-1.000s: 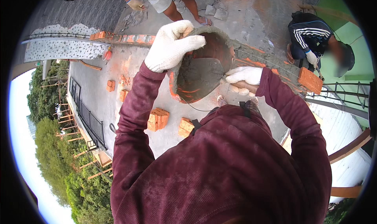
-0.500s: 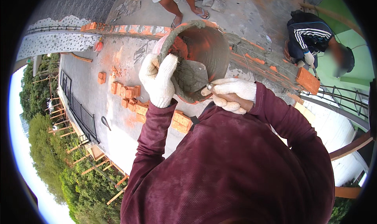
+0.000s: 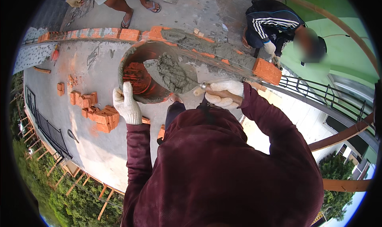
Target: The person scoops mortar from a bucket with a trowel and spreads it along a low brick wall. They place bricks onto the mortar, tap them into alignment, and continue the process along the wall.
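My gloved left hand [image 3: 128, 104] grips the near-left rim of a round bucket [image 3: 126, 64], its fingers closed over the edge. The bucket is tilted toward me; its reddish inside shows, and grey mortar coats its rim. My gloved right hand [image 3: 226, 93] is wrapped round the wooden handle of a trowel. The trowel blade lies over the bucket's opening with a heap of wet mortar [image 3: 172, 74] on it. Just beyond the bucket runs a low brick wall [image 3: 129, 34], with a mortar bed [image 3: 223, 50] along its top.
A loose brick [image 3: 267, 71] sits at the wall's right end. At right a co-worker [image 3: 274, 22] crouches with gloved hands near it; another person's legs [image 3: 119, 4] stand beyond the wall. Brick piles [image 3: 104, 117] lie on the floor at left. A thin string [image 3: 187, 46] runs along the wall.
The trowel has come up from inside the bucket, now carrying a mortar heap. My left hand has shifted along the rim to the near side. The whole view has swung right.
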Demonstrator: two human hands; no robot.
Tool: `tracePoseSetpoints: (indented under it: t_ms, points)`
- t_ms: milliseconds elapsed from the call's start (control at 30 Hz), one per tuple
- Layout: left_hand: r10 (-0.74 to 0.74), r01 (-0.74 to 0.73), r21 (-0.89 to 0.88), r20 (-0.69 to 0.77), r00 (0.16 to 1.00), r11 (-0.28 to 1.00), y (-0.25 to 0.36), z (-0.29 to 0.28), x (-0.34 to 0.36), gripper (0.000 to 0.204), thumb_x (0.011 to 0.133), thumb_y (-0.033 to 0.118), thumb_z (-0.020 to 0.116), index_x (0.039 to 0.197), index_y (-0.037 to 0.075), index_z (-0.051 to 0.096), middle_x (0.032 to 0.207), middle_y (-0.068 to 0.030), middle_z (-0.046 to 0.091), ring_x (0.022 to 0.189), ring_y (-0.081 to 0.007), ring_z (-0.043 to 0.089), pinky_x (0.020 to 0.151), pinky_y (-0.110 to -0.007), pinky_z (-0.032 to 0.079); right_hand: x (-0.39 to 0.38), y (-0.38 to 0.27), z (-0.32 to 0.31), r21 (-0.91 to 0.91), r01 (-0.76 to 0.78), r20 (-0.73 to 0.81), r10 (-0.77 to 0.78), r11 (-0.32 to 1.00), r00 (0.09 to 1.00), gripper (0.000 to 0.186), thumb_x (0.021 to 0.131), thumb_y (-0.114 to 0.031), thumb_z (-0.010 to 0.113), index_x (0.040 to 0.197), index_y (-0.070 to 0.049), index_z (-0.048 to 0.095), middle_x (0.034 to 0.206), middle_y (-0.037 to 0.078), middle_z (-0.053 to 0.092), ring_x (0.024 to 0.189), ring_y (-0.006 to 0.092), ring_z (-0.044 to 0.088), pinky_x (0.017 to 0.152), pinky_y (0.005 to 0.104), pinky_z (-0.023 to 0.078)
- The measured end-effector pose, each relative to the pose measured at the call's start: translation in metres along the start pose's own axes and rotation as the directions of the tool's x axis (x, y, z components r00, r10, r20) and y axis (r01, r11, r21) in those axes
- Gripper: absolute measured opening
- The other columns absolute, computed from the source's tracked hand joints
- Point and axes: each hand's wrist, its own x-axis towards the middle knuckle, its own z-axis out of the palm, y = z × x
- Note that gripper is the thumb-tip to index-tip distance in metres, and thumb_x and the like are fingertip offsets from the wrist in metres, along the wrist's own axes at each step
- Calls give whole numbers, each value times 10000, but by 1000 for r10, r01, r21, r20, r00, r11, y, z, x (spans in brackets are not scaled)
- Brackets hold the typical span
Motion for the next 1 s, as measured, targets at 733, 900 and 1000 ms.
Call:
tracePoseSetpoints:
  t_ms: [733, 900, 1000]
  points:
    - [-348, 347, -36, -156, 924, 937, -35, -49, -80, 411, 951, 201, 785, 731, 170, 440, 714, 93, 474, 648, -17, 400, 575, -209, 344, -12, -10, -150, -811, -584, -428, -646, -34, 632, 358, 879, -136, 609, 1189, -10, 482, 932, 326, 681, 909, 505, 676, 809, 588, 526]
    - [-262, 249, -133, -86, 961, 959, -20, -69, -61, 397, 954, 143, 765, 721, 156, 443, 727, 104, 474, 676, -5, 404, 601, -210, 346, -47, -60, -15, -962, -81, 52, -462, -262, 885, 438, 900, -163, 642, 1284, 3, 511, 1022, 297, 667, 942, 511, 653, 778, 558, 532]
    - [-210, 209, -34, -15, 978, 977, 4, -84, -64, 343, 970, 165, 734, 744, 165, 476, 756, 111, 473, 702, -9, 403, 625, -211, 332, 8, -49, 39, -856, 42, 126, -128, -515, 984, 516, 926, -167, 625, 1387, 16, 483, 1023, 253, 673, 905, 444, 688, 761, 502, 572]
